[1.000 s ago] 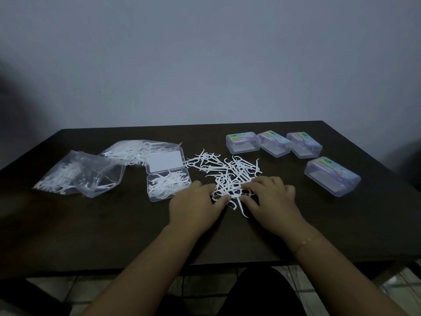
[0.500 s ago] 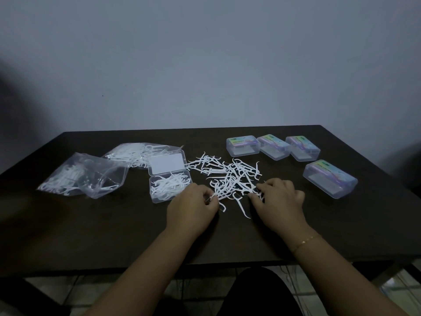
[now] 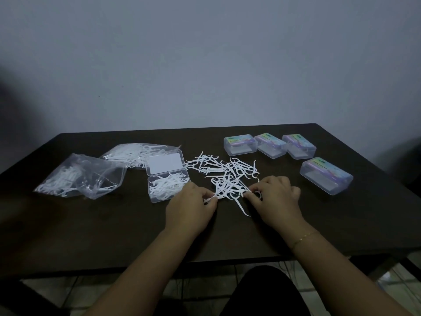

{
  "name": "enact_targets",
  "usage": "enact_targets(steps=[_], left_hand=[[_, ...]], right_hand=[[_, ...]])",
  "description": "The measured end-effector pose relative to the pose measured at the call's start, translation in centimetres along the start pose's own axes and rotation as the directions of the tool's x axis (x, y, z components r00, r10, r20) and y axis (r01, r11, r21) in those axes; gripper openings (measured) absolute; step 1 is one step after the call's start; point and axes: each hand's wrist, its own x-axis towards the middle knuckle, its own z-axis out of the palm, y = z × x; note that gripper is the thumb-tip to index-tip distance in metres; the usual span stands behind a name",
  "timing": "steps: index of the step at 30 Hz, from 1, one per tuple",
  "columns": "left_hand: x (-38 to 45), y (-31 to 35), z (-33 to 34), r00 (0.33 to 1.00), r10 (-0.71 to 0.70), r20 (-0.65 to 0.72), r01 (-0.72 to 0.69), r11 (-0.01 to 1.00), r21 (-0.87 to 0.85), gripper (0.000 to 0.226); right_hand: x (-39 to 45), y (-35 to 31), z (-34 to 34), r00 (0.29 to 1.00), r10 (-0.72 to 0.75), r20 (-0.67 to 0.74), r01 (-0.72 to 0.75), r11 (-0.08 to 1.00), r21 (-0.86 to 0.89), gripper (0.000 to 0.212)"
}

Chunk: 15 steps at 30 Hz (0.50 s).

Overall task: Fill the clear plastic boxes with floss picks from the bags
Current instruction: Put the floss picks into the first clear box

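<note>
A loose pile of white floss picks (image 3: 227, 176) lies in the middle of the dark table (image 3: 114, 236). My left hand (image 3: 190, 207) pinches picks at the pile's near left edge. My right hand (image 3: 273, 199) pinches picks at its near right edge. An open clear box (image 3: 168, 187) partly filled with picks sits left of the pile, its lid (image 3: 165, 164) folded back. Two clear bags (image 3: 77, 179) (image 3: 132, 153) holding picks lie further left.
Three closed clear boxes with coloured labels (image 3: 240, 144) (image 3: 270, 145) (image 3: 298, 145) stand in a row at the back right, a fourth (image 3: 325, 175) nearer at the right. A grey wall rises behind the table. One stray pick (image 3: 242, 208) lies between my hands.
Both hands have drawn back from lying flat on the pile and now pinch picks at its near edge. The pile is bunched tighter towards me.
</note>
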Motion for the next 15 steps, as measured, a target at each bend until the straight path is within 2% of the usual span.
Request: enact_targets(steps=[7, 12, 15], left_hand=[[-0.24, -0.17, 0.11, 1.0, 0.022, -0.006, -0.022, 1.0, 0.018, 0.02], [-0.4, -0.05, 0.05, 1.0, 0.016, -0.019, -0.016, 1.0, 0.005, 0.017], [-0.48, 0.05, -0.03, 1.0, 0.02, -0.023, -0.02, 1.0, -0.019, 0.013]], right_hand=[[-0.3, 0.12, -0.17, 0.999, -0.004, -0.038, 0.004, 1.0, -0.001, 0.024], [-0.07, -0.14, -0.02, 0.997, -0.037, 0.072, 0.041, 0.997, -0.063, 0.053], [0.56, -0.37, -0.58, 0.994, -0.029, 0.106, 0.034, 0.999, -0.039, 0.039]])
